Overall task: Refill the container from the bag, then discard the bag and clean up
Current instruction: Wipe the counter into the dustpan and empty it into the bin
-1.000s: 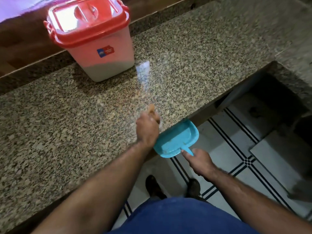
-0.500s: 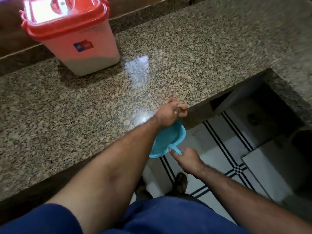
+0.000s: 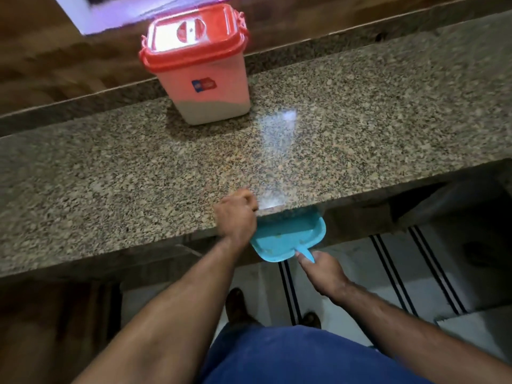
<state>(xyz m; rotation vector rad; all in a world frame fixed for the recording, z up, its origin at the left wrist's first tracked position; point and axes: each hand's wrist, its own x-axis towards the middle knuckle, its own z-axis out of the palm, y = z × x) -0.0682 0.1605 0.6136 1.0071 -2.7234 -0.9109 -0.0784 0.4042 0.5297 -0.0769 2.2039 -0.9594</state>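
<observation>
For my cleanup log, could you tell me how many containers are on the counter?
1: the red-lidded container stands at the counter's far edge.

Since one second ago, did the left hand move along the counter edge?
Cannot tell for along the edge, since the camera shifted. The left hand did pull back from over the granite counter to its front edge, beside the blue dustpan.

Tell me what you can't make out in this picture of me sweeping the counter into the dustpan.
Head view only:
- Whatever the left hand holds: curled fingers and motion blur hide it.
- Front lip of the blue dustpan: tucked under the counter edge.
- Its handle: mostly covered by the right hand.
- Sticker on the red-lidded container: too small and blurred to read.
- Specks in the dustpan: too small to identify.
</observation>
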